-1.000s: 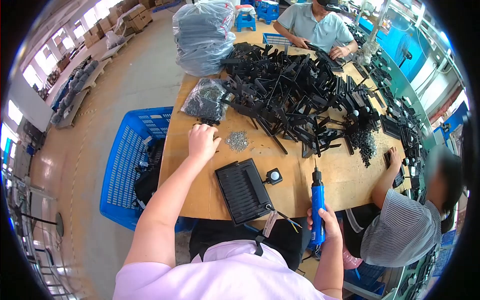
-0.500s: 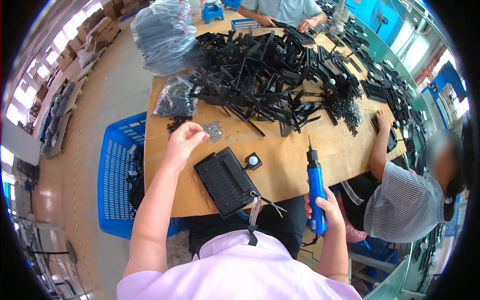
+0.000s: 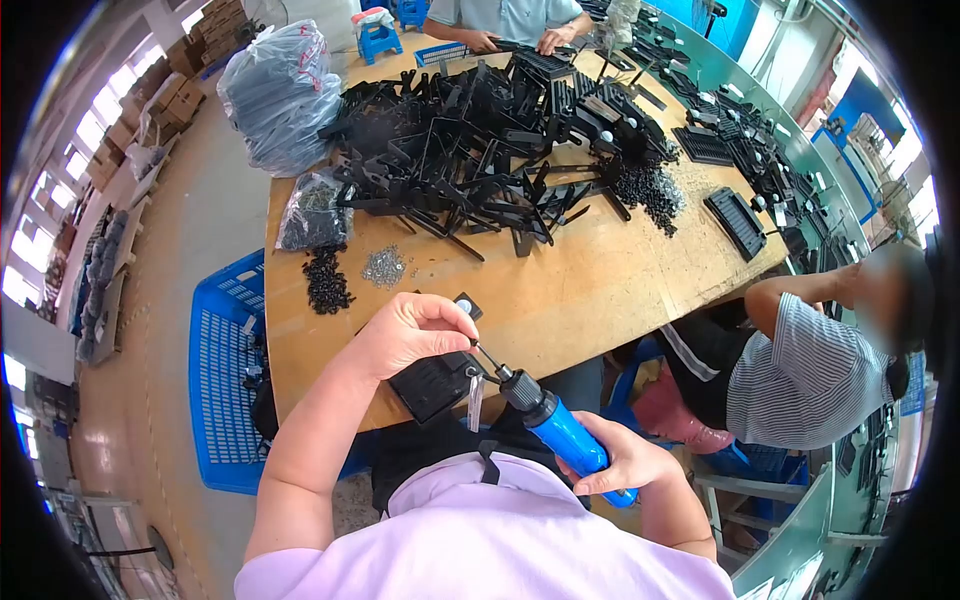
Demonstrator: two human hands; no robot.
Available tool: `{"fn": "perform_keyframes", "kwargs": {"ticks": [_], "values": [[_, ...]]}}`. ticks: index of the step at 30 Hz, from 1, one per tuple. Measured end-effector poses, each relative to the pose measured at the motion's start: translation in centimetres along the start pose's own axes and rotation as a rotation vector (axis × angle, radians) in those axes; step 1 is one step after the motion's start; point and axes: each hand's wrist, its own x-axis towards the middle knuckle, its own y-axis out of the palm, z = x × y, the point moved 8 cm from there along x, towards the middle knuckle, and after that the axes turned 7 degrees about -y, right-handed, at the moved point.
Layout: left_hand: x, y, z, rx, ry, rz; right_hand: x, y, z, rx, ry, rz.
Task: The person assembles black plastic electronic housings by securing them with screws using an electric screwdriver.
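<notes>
My left hand hovers over a black floodlight housing at the table's near edge. Its thumb and fingers pinch a small screw at the tip of the screwdriver's bit, and the fingertips nearly hide the screw. My right hand grips a blue electric screwdriver, tilted so the bit points up-left toward the left hand. The housing's small round sensor peeks out just beyond my left fingers. A white tag and wires hang off the housing's near corner.
On the wooden table lie loose silver screws, small black parts, a bagged batch and a big heap of black brackets. A blue crate stands on the left. A seated co-worker is at the right, and another person at the far end.
My left hand left the screw pile and came back over the housing. My right hand tipped the upright screwdriver over toward it, so bit and fingers meet. The view shifted down the table.
</notes>
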Motion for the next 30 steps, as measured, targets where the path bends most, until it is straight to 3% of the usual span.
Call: {"fn": "perform_keyframes", "kwargs": {"ticks": [6, 9, 12, 15, 18, 21, 23, 25, 30], "values": [[-0.2, 1.2, -1.6, 0.256, 0.119, 0.015, -0.3, -0.2, -0.6, -0.04, -0.057, -0.034], [-1.2, 3.2, -4.7, 0.736, 0.421, 0.055, -0.8, 0.0, -1.0, 0.023, 0.021, 0.01], [-1.9, 4.9, -6.2, 0.936, 0.514, 0.063, -0.9, 0.5, -1.0, 0.109, 0.052, 0.036], [-1.5, 4.2, -5.2, 0.914, 0.412, 0.106, -1.0, 0.7, -1.2, 0.182, 0.061, 0.048], [-2.5, 4.2, -5.1, 0.937, 0.443, -0.024, -1.3, 0.5, -1.7, 0.233, 0.041, 0.006], [-4.9, 0.8, -2.4, 1.184, 0.508, -0.278, -3.1, -0.5, -2.8, 0.239, 0.013, -0.011], [-5.8, -2.2, 3.2, 1.336, 0.339, -0.477, -4.5, -1.2, -4.1, 0.295, 0.03, -0.054], [-5.8, -3.3, 8.5, 1.441, 0.239, -0.504, -5.9, -1.5, -5.3, 0.37, 0.058, -0.08], [-4.5, -2.2, 9.0, 1.426, 0.31, -0.556, -7.3, -1.8, -7.3, 0.414, 0.089, -0.151]]}}
